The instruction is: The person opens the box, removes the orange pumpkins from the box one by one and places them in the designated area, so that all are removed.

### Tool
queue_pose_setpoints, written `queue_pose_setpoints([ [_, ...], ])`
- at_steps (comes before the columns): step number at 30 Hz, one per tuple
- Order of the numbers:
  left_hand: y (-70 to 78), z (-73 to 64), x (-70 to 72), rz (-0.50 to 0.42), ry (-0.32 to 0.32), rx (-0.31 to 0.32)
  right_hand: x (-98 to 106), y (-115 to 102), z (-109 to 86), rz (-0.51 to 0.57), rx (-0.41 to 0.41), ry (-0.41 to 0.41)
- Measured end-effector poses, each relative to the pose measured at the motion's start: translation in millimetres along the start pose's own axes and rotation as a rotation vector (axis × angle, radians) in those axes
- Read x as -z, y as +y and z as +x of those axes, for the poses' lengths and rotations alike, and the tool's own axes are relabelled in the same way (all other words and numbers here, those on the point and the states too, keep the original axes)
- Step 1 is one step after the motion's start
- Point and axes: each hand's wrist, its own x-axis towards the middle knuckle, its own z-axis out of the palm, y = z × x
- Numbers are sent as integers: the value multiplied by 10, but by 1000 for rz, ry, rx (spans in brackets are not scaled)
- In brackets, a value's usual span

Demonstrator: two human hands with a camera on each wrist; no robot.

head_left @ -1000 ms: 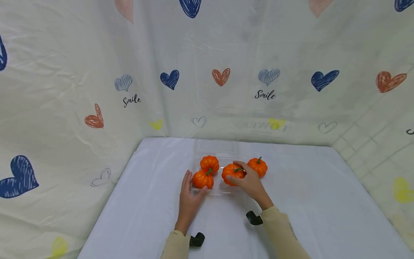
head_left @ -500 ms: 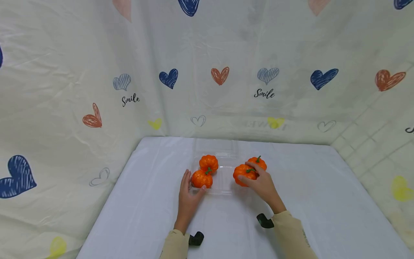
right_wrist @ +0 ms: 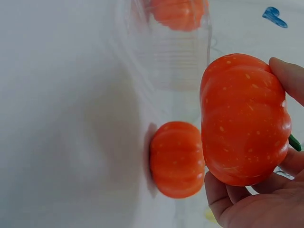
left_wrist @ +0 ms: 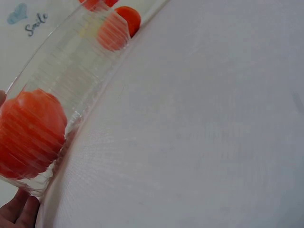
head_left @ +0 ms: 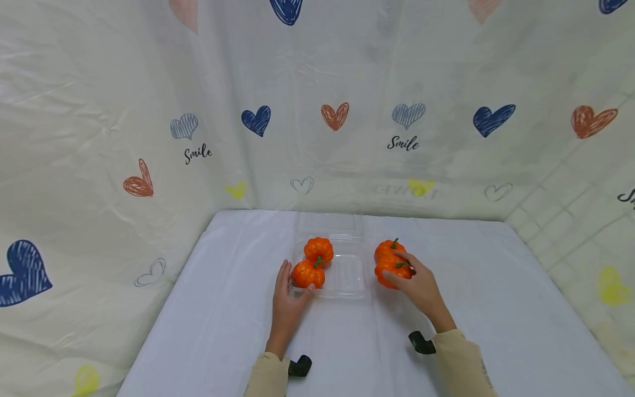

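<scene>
My right hand (head_left: 421, 289) holds a small orange pumpkin (head_left: 389, 270) between thumb and fingers, right of the clear plastic container (head_left: 349, 273). Its green stem points toward the palm in the right wrist view, where the pumpkin (right_wrist: 244, 118) is up off the cloth. Another pumpkin (head_left: 388, 248) lies on the table just behind it. Two more pumpkins, a rear one (head_left: 318, 248) and a front one (head_left: 307, 274), sit in the container's left half. Around the container's front left corner, my left hand (head_left: 288, 314) grips with fingers along the side and thumb at the front.
The container's clear lid (head_left: 329, 223) is folded back toward the wall. A white cloth (head_left: 223, 309) covers the table, and a heart-print curtain (head_left: 367, 165) hangs behind it. A black wrist mount (head_left: 421, 343) sticks out from the right sleeve.
My right hand has carried its pumpkin out from over the container's right half, rightward to in front of the loose pumpkin. The left hand stays on the container.
</scene>
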Motion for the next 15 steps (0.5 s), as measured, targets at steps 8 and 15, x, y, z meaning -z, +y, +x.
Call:
queue_pose_setpoints([
  [8, -8, 11, 6, -3, 6, 7, -11, 181, -17, -17, 6, 3],
  [15, 7, 0, 8, -11, -2, 12, -75, 290, -40, -50, -11, 17],
])
